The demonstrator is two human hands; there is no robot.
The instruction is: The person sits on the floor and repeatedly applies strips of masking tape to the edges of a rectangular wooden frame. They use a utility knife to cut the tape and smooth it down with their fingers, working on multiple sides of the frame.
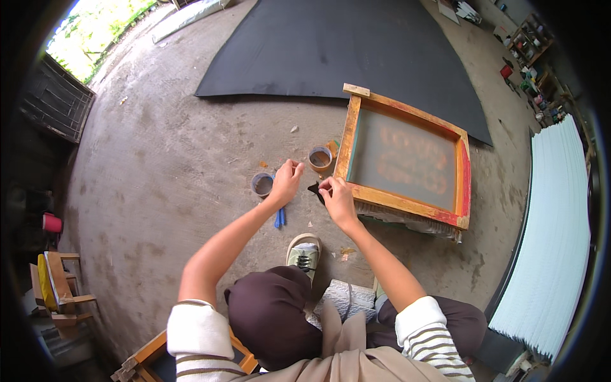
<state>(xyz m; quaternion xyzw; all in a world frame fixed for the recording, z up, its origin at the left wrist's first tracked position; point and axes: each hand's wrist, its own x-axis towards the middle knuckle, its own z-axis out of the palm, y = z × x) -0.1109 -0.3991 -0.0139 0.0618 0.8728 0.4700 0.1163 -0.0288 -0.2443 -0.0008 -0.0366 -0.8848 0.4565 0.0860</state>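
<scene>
My left hand [288,182] is closed in a pinch just right of a small round cup [261,184]; what its fingertips hold, if anything, is too small to make out. In my right hand [337,200], thumb and fingers pinch a small black flat piece [316,190] with a pointed corner. A second round cup [320,158] stands beyond my hands, with brown stuff on its side. Right of it rests a wooden-framed printing screen [407,153] with faint orange marks on its mesh. A blue strip-like object [280,218] lies on the floor below my left wrist.
A large black sheet [344,48] covers the far floor. At the right stands a tall stack of pale sheets [547,235]. Another wooden frame [153,353] lies at the lower left, near a wooden chair-like item [60,280]. My shoe [304,252] is close below my hands.
</scene>
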